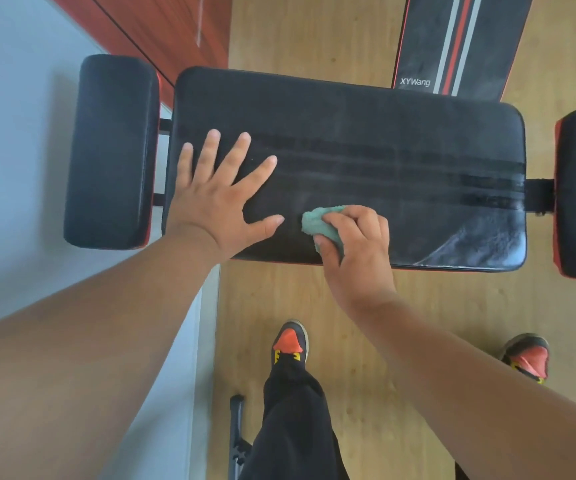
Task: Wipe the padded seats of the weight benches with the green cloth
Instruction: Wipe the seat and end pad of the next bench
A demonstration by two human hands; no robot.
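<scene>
- Green cloth (321, 225): a soft, nubby wad, bunched up, pressed on the near edge of the padded seat, roughly at mid-length.
- Right hand (355, 242): fingers and thumb curled round the cloth, gripping it against the pad.
- Padded seat (366, 133): a long black rectangular cushion with rounded corners and a grained, leather-like skin; darker lengthwise streaks cross its middle, and a pale glossy patch sits at its near right corner.
- Left hand (222, 199): fingers straight and spread wide, palm flat on the left end of the bench, holding nothing.
- Side pads (113, 150): black rounded cushions at each end of the seat, joined by dark brackets.
- Second bench (459, 43): black, with red and grey stripes, beyond the seat on a light wooden floor (314, 39).
</scene>
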